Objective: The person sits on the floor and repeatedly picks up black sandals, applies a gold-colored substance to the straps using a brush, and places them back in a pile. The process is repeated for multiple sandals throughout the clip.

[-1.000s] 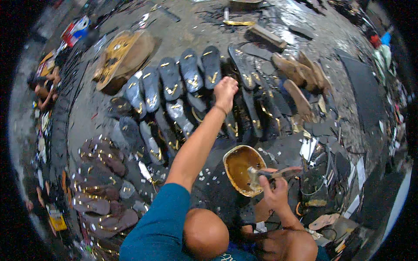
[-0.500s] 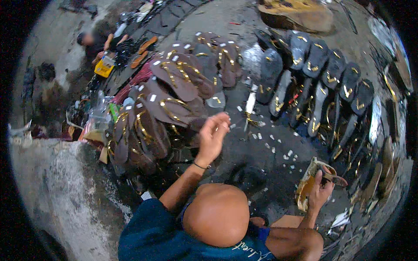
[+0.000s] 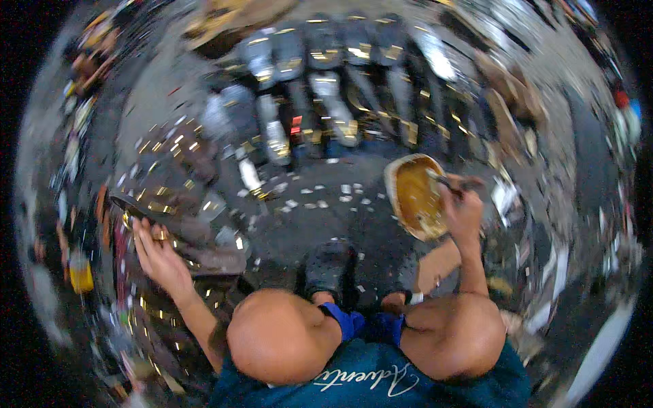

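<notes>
My left hand (image 3: pixel 162 264) is at the pile of brown flip-flops with gold straps. Its fingers and thumb are closed on the edge of one dark flip-flop (image 3: pixel 135 208), tilted up from the pile; blur softens the grip. My right hand (image 3: pixel 464 214) grips a brush (image 3: pixel 445 182) by its dark handle. The brush's pale end reaches over the rim of a tub (image 3: pixel 416 197) of yellow-brown paste, probably glue. This tub has a whitish, crusted rim and tilts toward me. Motion smears much of the picture.
Rows of black flip-flops (image 3: pixel 323 47) with gold straps lie on the far side. White scraps (image 3: pixel 309 204) dot the dark floor ahead of my feet. A cardboard piece (image 3: pixel 435 265) lies beside my right foot. Far left, another person sits near a yellow box (image 3: pixel 80 272).
My view has swung to the right. My left hand, empty and raised before, is now on a flip-flop at the pile. My right hand still grips the brush at the tub.
</notes>
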A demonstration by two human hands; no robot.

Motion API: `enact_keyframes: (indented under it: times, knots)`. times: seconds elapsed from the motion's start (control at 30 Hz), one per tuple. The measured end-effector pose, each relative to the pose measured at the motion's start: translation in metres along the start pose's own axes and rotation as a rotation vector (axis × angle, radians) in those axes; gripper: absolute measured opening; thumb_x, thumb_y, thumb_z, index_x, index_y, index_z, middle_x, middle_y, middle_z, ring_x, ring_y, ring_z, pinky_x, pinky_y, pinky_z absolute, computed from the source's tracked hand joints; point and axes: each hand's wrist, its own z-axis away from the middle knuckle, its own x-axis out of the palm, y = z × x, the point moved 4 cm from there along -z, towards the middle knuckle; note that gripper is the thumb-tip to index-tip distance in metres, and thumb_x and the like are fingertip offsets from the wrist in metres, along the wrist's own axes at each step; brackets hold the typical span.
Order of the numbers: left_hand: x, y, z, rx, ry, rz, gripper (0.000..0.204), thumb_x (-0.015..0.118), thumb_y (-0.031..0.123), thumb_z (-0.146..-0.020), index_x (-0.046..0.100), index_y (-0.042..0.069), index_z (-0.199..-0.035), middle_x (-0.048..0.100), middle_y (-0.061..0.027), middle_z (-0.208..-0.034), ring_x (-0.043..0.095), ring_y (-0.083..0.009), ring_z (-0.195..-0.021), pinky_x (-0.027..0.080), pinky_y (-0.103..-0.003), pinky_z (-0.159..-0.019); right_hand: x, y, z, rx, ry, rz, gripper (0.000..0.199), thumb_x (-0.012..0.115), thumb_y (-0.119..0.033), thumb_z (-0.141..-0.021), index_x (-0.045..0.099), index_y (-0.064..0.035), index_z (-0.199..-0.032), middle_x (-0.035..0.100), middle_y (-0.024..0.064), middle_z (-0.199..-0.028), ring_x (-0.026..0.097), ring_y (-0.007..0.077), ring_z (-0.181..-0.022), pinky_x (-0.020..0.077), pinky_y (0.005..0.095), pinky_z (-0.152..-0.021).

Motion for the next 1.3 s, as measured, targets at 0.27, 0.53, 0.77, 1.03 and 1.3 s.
enact_keyframes:
  times: [0.27, 0.53, 0.77, 1.03, 1.3]
  knots:
    - [0.094, -0.158, 0.168, 0.149, -1.213, -0.658, 0.041, 0.06, 0.021, -0.093, 0.055, -0.002, -0.126, 0.038, -0.0237, -0.146, 0.04, -0.0341, -0.133, 0.043, -0.042, -0.099, -0.006, -0.011, 0.018, -0.108, 0.052, 0.04, 0.024, 0.068, -0.018, -0.084, 0.063, -0.0035, -0.103, 0.066, 0.0174, -0.092, 0.065, 0.0344, -0.084, 0.0517, 0.0422, -0.073]
    - [0.124, -0.199, 0.179, 0.49, -1.165, -0.862, 0.069, 0.063, 0.033, -0.088, 0.037, 0.004, -0.145, 0.018, -0.0224, -0.156, 0.014, -0.0402, -0.145, 0.012, -0.052, -0.115, -0.04, 0.022, 0.084, 0.198, -0.752, 0.504, 0.03, 0.067, -0.021, -0.086, 0.059, 0.003, -0.101, 0.067, 0.021, -0.088, 0.066, 0.0361, -0.078, 0.052, 0.0438, -0.072]
    - [0.165, -0.136, 0.138, -0.916, -0.871, 0.476, 0.044, 0.037, 0.03, -0.102, 0.053, 0.001, -0.13, 0.06, -0.0125, -0.127, 0.06, -0.0284, -0.113, 0.049, -0.038, -0.097, -0.024, -0.098, -0.003, 0.38, -0.345, -1.274, 0.03, 0.066, -0.012, -0.09, 0.061, 0.001, -0.117, 0.069, 0.0092, -0.102, 0.065, 0.0173, -0.094, 0.0512, 0.0314, -0.087]
    - [0.195, -0.062, 0.14, -0.838, -0.885, 0.381, 0.053, 0.04, 0.043, -0.099, 0.052, 0.002, -0.131, 0.062, -0.0142, -0.121, 0.063, -0.027, -0.106, 0.052, -0.042, -0.094, 0.032, -0.202, 0.037, -0.85, -0.347, -0.49, 0.035, 0.07, -0.001, -0.072, 0.069, -0.0101, -0.106, 0.07, 0.0102, -0.096, 0.066, 0.03, -0.09, 0.0506, 0.0386, -0.077]
    - [0.176, -0.061, 0.142, -0.848, -0.963, 0.649, 0.058, 0.031, 0.045, -0.1, 0.043, 0.004, -0.139, 0.055, -0.0175, -0.132, 0.059, -0.032, -0.115, 0.049, -0.048, -0.097, 0.025, -0.167, -0.038, -0.408, -0.073, -0.6, 0.018, 0.069, -0.002, -0.082, 0.068, -0.0066, -0.099, 0.07, 0.0126, -0.091, 0.067, 0.0273, -0.092, 0.0518, 0.0383, -0.08]
